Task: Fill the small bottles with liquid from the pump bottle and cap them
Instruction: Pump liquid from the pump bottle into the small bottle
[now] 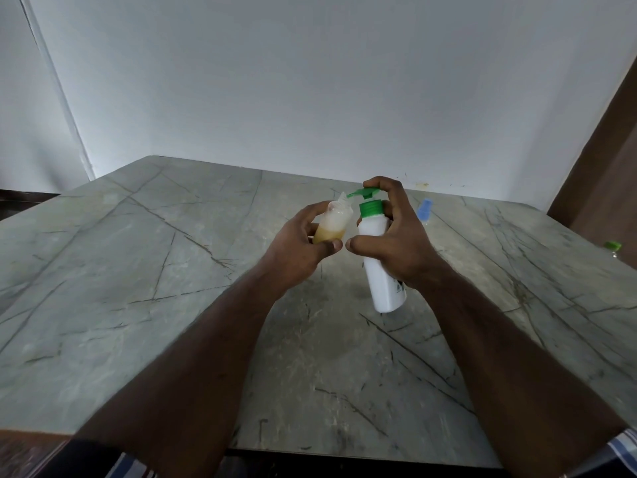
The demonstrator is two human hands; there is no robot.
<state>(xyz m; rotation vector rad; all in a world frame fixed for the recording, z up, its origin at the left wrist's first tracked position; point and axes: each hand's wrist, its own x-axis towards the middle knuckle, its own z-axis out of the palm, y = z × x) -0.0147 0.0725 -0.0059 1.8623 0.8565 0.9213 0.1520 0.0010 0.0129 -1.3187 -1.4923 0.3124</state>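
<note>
While the left hand (296,246) grips a small bottle (332,222) tilted neck-up toward the right, the right hand (396,236) clasps the pump bottle (379,257), spout pointing left at that neck.

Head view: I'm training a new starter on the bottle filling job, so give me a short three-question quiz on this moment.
1. True or false: the small bottle in the left hand already has its cap on.
2. Which hand holds the pump bottle?
A. left
B. right
C. neither
3. Fill in: the green nozzle points at the small bottle's ____.

Key:
1. False. Its neck is open, with yellowish liquid in the lower part.
2. B. The right hand grips it, a finger on the pump head.
3. Mouth.
</note>
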